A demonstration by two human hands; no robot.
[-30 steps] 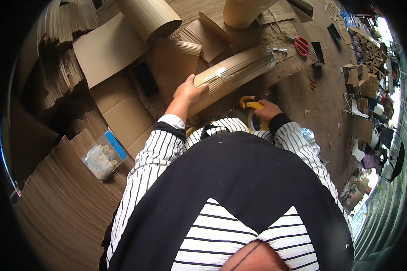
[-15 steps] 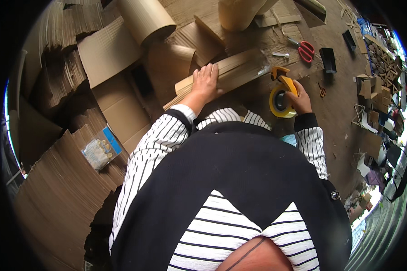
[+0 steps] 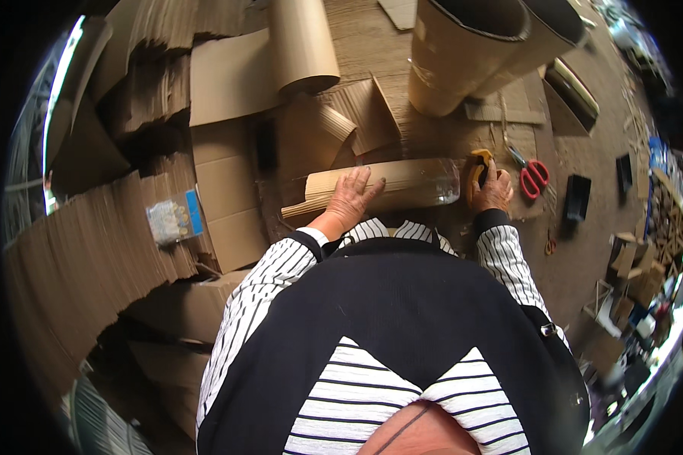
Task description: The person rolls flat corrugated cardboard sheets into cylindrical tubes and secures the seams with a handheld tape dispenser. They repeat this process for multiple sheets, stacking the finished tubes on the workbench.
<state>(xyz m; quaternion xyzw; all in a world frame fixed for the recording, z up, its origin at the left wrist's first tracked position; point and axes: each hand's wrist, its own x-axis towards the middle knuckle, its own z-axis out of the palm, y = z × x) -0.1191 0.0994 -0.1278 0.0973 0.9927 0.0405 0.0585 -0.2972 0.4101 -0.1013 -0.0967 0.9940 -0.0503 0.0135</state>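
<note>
On counter (image 3: 363, 50), apparently steadying cardboard bundle (image 3: 404, 184) under spread left hand (image 3: 352, 196), clasping tape dispenser (image 3: 480, 156) in right hand (image 3: 494, 190), next needing pressure.

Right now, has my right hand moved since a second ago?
Yes, your right hand has moved closer to the red-handled scissors, over on the right.

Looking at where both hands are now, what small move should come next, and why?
Probably bring the yellow tape dispenser against the right end of the cardboard bundle: the right hand already holds it beside that end, where shiny clear film shows, and the left hand lies on the bundle, seemingly well placed to steady it.
</note>
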